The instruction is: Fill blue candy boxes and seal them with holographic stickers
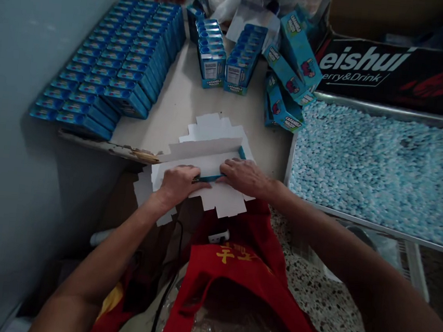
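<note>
Between my hands lies a partly folded cardboard box (210, 161), white inside with a blue outer side showing along its near edge and right end. My left hand (181, 179) grips the near wall toward the left, fingers curled over it. Farther right, my right hand (244, 174) pinches the same wall, thumb outside and fingers inside. Under the box, flat white box blanks (226, 200) with stepped edges are spread at the table's front edge, some jutting over it.
Rows of packed blue boxes (118, 51) stand at the left by the wall. Two shorter rows (211, 63) are at the back. Folded blue display boxes (289, 73) lie piled beside a metal tray (288, 167) of blue and white candies. Behind it is a black carton (402, 74).
</note>
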Demonstrator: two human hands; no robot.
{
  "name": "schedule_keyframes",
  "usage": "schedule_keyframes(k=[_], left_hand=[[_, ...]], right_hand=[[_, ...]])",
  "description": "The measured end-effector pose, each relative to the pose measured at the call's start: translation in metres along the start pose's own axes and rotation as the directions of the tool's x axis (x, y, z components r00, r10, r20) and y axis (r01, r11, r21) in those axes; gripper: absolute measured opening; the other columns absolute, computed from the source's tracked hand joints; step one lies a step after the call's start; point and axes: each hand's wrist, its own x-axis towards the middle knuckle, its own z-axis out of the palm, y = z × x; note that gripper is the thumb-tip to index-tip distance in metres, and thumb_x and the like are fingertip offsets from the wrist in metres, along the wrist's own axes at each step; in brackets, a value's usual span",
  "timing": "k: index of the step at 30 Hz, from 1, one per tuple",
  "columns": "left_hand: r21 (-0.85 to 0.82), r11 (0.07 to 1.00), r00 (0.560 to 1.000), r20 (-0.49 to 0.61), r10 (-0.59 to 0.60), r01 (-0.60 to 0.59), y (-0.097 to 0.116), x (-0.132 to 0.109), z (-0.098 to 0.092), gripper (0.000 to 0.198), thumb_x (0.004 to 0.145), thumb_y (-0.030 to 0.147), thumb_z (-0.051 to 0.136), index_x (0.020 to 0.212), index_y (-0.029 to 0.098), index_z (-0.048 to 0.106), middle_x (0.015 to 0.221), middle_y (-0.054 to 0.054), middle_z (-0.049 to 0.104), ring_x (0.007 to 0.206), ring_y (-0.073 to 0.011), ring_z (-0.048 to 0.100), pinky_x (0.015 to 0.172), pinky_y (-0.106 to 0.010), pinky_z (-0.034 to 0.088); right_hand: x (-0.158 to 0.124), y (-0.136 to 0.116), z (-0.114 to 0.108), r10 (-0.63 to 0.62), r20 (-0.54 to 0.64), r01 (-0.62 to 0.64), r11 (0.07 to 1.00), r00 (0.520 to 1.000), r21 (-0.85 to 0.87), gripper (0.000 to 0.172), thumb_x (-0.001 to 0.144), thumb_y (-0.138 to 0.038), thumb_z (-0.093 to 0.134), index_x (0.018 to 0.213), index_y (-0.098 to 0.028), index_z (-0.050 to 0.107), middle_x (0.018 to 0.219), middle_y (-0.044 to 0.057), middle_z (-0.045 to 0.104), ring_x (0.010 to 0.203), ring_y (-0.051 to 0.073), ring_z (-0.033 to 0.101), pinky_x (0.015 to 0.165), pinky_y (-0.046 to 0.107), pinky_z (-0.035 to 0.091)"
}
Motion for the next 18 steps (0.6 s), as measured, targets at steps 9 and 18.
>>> schedule_keyframes(k=[9,18], left_hand=[[-0.022,0.99,0.991,0.007,0.137,-0.137,-0.021,0.001,0.007,0.033,0.094,0.052,0.074,0.086,0.021,0.068,0.087,-0.006,0.073,0.084,-0.0228,0.07,0.069,-0.03,0.043],[0.001,0.882,0.871,0.157,0.465,-0.471,-0.038,0.026,-0.038,0.015,0.093,0.011,0.064,0.086,0.022,0.071,0.086,-0.002,0.07,0.085,-0.0195,0.064,0.08,-0.031,0.046]], right_hand=[[0.002,-0.004,0.006,0.024,0.036,-0.022,0.999,0.999,-0.046,0.031,0.11,-0.041,0.049,0.119,-0.016,0.064,0.113,0.015,0.073,0.099,0.026,0.068,0.071,0.032,0.037],[-0.008,0.027,-0.066,-0.108,-0.157,0.147,0.953,0.982,0.264,0.025,0.103,-0.018,0.054,0.116,-0.024,0.075,0.114,0.005,0.077,0.104,0.021,0.069,0.085,0.031,0.047]])
